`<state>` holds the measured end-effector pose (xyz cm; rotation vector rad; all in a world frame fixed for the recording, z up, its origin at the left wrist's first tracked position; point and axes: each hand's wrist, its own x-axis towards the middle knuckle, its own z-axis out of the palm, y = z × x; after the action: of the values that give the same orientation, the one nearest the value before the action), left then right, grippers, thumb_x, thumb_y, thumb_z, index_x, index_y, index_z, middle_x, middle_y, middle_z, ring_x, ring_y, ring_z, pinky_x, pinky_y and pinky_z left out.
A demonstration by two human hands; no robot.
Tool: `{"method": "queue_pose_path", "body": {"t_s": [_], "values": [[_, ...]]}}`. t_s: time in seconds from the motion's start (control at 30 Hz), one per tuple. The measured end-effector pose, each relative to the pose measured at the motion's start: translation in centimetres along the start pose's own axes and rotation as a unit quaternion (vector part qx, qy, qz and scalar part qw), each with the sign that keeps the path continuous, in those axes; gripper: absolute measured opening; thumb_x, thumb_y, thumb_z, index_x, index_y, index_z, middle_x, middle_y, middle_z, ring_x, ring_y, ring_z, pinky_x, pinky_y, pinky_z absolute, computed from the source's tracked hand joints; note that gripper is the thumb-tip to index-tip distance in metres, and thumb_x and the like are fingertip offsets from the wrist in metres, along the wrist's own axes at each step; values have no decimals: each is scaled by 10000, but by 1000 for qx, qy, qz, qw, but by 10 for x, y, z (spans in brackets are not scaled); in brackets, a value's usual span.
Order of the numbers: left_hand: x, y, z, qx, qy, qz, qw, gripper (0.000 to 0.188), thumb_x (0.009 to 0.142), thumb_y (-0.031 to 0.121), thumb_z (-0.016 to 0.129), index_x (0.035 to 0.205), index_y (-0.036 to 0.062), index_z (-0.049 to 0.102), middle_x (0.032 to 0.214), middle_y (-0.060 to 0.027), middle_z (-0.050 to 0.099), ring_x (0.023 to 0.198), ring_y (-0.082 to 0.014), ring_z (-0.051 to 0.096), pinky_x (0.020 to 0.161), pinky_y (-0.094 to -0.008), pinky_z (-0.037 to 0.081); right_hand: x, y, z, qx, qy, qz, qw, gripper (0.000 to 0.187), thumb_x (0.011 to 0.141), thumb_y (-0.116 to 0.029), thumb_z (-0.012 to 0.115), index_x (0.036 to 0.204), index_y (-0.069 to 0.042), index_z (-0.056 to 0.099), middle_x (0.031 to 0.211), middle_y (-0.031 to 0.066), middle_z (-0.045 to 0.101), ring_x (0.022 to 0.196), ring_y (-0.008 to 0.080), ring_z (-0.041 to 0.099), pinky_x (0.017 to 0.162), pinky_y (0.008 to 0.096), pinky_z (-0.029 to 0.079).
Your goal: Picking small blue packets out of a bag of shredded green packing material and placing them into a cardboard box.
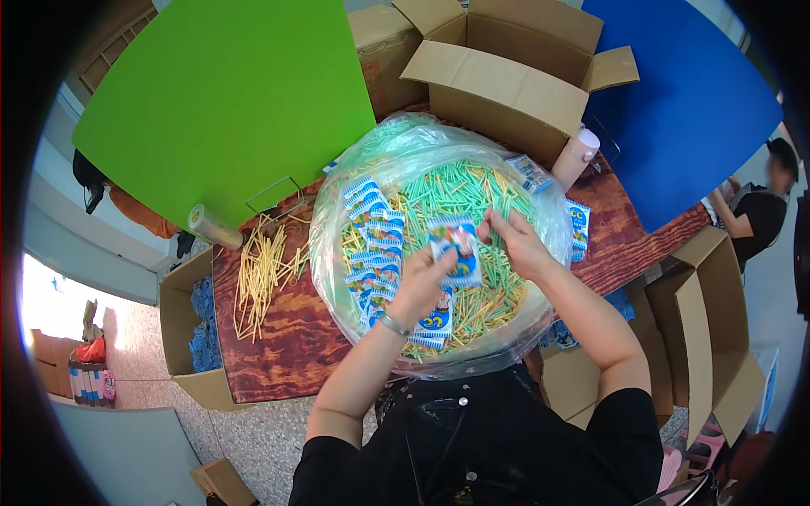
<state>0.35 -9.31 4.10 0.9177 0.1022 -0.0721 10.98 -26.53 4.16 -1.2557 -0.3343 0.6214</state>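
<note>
Above a wide round heap of thin green and yellow sticks point(451, 187), my left hand point(419, 289) grips a small blue-and-white packet point(465, 263) between thumb and fingers. Just right of the packet, my right hand point(525, 245) is closed with its fingertips together; whatever they hold is too small to name. A clear plastic bag point(550, 211) lines and surrounds the heap. Overlapping rows of similar packets point(371, 257) lie on the sticks left of my left hand, and more packets point(434, 325) lie below it.
Loose yellow sticks point(263, 274) lie on the red-brown table point(291, 363) at left, near a cylindrical container point(211, 226). Behind the bag stand an open carton point(506, 80) and a pink bottle point(577, 158). Green point(228, 93) and blue point(675, 101) panels flank them. A person point(755, 211) is at far right.
</note>
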Motion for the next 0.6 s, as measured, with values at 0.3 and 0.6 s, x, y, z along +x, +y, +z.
{"method": "queue_pose_path", "body": {"t_s": [0.3,0.6], "values": [[-18,-4,12,-118,-36,27,992,205,952,142,610,1122,31,627,1085,-35,670,962,-122,638,858,-308,524,-9,0,34,-193,-16,-115,974,326,1046,-274,416,1239,-25,500,1108,63,603,1001,106,559,868,284,470],[-35,12,-20,439,164,290,834,231,734,57,823,748,51,593,685,1,578,518,-55,510,453,-233,362,-21,-118,39,-533,-214,-26,818,303,993,-310,507,1030,-10,489,650,171,566,621,269,600,572,381,449]]}}
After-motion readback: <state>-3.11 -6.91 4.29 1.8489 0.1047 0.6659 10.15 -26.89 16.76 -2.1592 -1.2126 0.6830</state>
